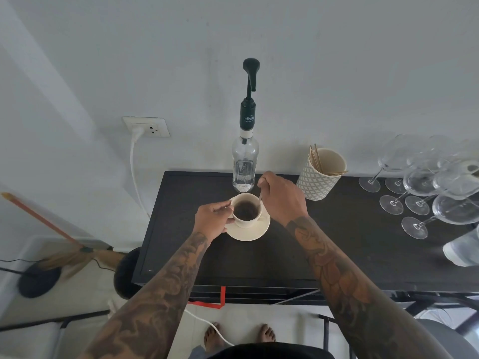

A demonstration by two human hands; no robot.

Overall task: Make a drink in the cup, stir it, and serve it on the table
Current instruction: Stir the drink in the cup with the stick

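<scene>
A cream cup (246, 222) holding a dark drink stands on a cream saucer (255, 233) on the dark table (285, 255). My left hand (213, 220) grips the cup's left side, thumb at the rim. My right hand (281, 195) hovers just right of the cup and pinches a thin wooden stir stick (260, 199) whose lower end dips into the drink. Behind the cup stands a clear syrup bottle (245, 164) with a tall dark pump.
A patterned paper cup (320, 177) of wooden sticks stands at the back right. Several wine glasses (425, 187) crowd the table's right end, with a clear container (464, 248) at the edge. A wall socket (146, 126) and cable are at left, a broom (51, 229) beyond.
</scene>
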